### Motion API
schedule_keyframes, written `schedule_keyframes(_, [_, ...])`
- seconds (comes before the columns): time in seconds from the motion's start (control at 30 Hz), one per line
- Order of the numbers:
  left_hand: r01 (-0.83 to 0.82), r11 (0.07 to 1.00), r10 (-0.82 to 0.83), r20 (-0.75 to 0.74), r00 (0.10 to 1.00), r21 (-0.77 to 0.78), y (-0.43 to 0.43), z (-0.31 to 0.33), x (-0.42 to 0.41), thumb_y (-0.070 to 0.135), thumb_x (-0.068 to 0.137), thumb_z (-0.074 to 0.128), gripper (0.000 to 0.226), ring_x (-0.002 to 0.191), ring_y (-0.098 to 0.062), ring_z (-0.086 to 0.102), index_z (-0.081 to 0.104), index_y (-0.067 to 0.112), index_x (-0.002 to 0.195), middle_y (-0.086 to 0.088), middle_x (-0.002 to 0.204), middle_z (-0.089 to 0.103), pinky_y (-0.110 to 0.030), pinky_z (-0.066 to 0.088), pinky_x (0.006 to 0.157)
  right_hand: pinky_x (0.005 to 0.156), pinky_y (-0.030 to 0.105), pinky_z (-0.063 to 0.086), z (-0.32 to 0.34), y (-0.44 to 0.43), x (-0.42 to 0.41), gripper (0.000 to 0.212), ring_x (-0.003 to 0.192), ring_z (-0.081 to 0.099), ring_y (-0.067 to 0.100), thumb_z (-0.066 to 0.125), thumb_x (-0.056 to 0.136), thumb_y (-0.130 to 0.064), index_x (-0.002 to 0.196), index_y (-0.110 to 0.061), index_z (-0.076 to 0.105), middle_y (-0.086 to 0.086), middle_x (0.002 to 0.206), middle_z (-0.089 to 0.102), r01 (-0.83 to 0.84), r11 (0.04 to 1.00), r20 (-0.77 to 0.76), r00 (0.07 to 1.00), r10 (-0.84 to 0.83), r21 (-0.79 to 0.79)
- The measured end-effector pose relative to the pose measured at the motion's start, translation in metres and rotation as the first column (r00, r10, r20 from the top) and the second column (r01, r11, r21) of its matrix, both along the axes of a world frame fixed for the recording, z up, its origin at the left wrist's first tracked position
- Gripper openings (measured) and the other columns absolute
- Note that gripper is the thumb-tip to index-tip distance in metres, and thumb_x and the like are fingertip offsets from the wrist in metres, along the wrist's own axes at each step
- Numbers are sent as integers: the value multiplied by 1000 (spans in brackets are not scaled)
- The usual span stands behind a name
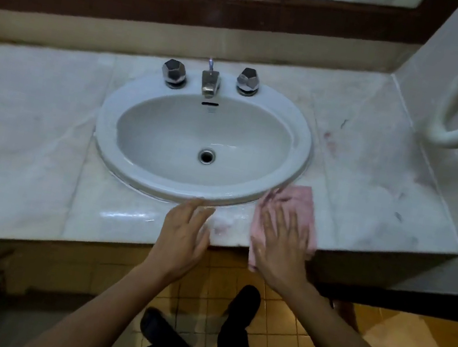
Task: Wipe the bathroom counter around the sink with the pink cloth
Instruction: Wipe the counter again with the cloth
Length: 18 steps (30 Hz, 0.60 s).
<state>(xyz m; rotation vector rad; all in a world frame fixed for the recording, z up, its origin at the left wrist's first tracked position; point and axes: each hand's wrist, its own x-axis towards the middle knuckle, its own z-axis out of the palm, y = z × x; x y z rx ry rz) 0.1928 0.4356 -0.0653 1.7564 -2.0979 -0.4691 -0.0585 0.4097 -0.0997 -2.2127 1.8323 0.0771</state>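
Right hand point(283, 241) flat, pressing folded pink cloth point(302, 201) on counter point(33, 114); left hand point(185, 233) flat, empty.

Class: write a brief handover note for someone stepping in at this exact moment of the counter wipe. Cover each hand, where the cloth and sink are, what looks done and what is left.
Right hand: flat, fingers straight, pressing the pink cloth on the counter at its front edge, just right of the sink; part of the cloth hangs over the edge.
Left hand: open, holds nothing, at the front edge by the sink rim.
Done, apparently: the front strip shines wet.
Left: reddish smears on the right side; the left side shows no wet sheen.
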Motion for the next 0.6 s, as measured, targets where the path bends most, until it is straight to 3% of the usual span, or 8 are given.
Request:
schedule_keyframes(0.1, [-181, 983, 179, 54, 982, 41, 40, -3, 65, 25, 94, 65, 47, 141, -31, 43, 58, 18, 140, -13, 152, 47, -49, 36, 115, 126, 61, 4, -3, 18, 74, 65, 161, 1, 32, 23, 106, -55, 166, -30, 13, 4, 174, 9, -233, 972, 25, 972, 233, 26])
schedule_keyframes(0.17, [-310, 949, 305, 90, 948, 53, 66, -4, 108, 28, 93, 64, 48, 140, -34, 45, 58, 17, 139, -15, 152, 47, -52, 39, 113, 126, 60, 7, 0, 23, 112, 61, 160, 8, 32, 21, 108, -53, 165, -31, 16, 3, 174, 13, -339, 939, 38, 940, 338, 51])
schedule_keyframes(0.3, [-503, 853, 482, 161, 862, 137, 113, -8, 197, 33, 99, 58, 54, 150, -36, 31, 44, 18, 150, -18, 158, 36, -55, 32, 120, 127, 60, -2, 6, 24, 193, 64, 161, -1, 32, 17, 108, -55, 166, -31, 6, 2, 175, 0, -493, 868, 14, 870, 493, 66])
schedule_keyframes(0.5, [-494, 828, 461, 177, 869, 265, 156, -15, 254, 40, 104, 49, 61, 159, -27, 11, 35, 20, 159, -3, 173, 11, -49, 19, 127, 125, 59, -13, 9, 4, 326, 71, 158, -21, 32, 13, 103, -63, 164, -35, -12, 1, 172, -20, -651, 751, 58, 759, 649, 108])
schedule_keyframes(0.6, [-545, 806, 536, 106, 838, 233, 148, -5, 266, 38, 103, 50, 58, 158, -27, 17, 38, 20, 157, -6, 170, 23, -48, 19, 127, 124, 56, -18, 9, 0, 379, 70, 158, -20, 32, 11, 104, -64, 165, -34, -8, 0, 172, -18, -642, 760, 87, 766, 636, 100])
